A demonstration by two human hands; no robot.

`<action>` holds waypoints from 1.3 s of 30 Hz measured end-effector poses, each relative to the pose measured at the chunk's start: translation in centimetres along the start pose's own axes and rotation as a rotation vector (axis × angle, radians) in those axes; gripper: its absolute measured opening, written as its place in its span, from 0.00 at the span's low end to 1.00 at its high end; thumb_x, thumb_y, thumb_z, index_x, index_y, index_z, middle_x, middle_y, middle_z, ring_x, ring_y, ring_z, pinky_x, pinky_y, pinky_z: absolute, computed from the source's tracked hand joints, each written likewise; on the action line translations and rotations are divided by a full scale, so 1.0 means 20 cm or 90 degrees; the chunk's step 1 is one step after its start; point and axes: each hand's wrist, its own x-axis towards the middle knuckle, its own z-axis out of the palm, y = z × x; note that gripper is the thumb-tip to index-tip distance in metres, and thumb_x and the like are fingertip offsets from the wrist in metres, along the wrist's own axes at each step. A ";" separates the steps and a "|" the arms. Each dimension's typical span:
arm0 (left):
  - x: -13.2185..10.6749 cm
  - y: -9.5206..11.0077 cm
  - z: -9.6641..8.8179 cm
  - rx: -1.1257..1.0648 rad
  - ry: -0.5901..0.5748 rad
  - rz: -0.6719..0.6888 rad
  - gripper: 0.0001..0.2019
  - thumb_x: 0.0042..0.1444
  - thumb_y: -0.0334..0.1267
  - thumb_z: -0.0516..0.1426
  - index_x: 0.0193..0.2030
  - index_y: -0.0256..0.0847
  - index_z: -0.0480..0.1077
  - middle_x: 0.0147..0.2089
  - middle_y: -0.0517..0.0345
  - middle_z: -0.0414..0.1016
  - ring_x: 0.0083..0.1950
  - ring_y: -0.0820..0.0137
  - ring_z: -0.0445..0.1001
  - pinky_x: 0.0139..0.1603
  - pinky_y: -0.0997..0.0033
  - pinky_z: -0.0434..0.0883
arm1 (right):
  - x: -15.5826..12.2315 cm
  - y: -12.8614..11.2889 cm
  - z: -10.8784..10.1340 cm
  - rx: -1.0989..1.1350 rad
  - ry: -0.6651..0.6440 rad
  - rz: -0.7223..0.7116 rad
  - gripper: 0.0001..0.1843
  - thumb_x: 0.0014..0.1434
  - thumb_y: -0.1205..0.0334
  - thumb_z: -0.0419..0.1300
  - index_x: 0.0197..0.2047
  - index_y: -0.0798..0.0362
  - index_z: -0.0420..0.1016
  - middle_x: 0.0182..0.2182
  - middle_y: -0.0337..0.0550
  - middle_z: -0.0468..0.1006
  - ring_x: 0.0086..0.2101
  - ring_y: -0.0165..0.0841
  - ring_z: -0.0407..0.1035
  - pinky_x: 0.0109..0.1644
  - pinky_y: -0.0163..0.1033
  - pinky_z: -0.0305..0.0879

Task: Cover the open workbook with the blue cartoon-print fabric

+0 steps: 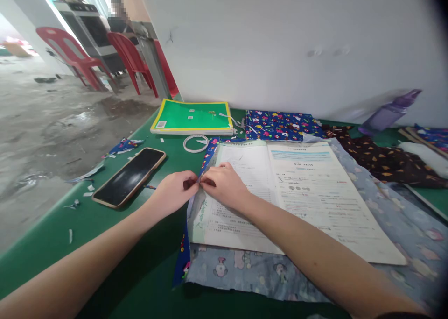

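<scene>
An open book (pixel 315 207) with printed pages lies on a patterned cover sheet (pixel 245 270), whose pale underside faces up. Along the book's left side, the sheet's dark blue printed face shows as a narrow strip. My left hand (pixel 177 188) pinches at the sheet's edge beside the left page, fingertips closed. Right against it, my right hand (pixel 226 183) pinches the same edge, resting over the left page with its forearm across the book. The exact fold between the fingertips is hidden.
A phone (pixel 131 176) lies left, among paper scraps near the green table's (pixel 147 249) edge. Behind are a tape roll (pixel 196 143), a green book (pixel 196 116), a blue patterned piece (pixel 280 124), brown cloth (pixel 381 158) and a purple bottle (pixel 388 113). A person (pixel 119 24) sits beyond red chairs (pixel 131 57).
</scene>
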 end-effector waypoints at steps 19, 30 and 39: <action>0.00 -0.02 0.02 -0.002 0.010 0.005 0.11 0.53 0.43 0.51 0.33 0.40 0.69 0.28 0.59 0.74 0.30 0.69 0.70 0.30 0.72 0.63 | -0.01 -0.02 -0.01 -0.058 0.009 -0.029 0.11 0.60 0.64 0.52 0.34 0.53 0.75 0.31 0.39 0.77 0.34 0.29 0.66 0.49 0.40 0.46; -0.01 0.02 0.00 0.064 0.045 0.011 0.10 0.54 0.43 0.51 0.32 0.41 0.70 0.28 0.58 0.75 0.30 0.67 0.71 0.31 0.72 0.62 | -0.01 -0.02 -0.01 -0.059 0.026 -0.033 0.10 0.60 0.64 0.53 0.33 0.52 0.75 0.30 0.40 0.77 0.33 0.30 0.66 0.49 0.40 0.47; -0.02 0.03 0.00 0.101 0.060 0.036 0.09 0.56 0.42 0.50 0.31 0.42 0.68 0.27 0.60 0.73 0.27 0.69 0.69 0.30 0.72 0.59 | 0.00 0.01 -0.01 -0.020 0.015 -0.056 0.10 0.61 0.65 0.53 0.35 0.52 0.75 0.32 0.39 0.77 0.37 0.29 0.67 0.47 0.38 0.48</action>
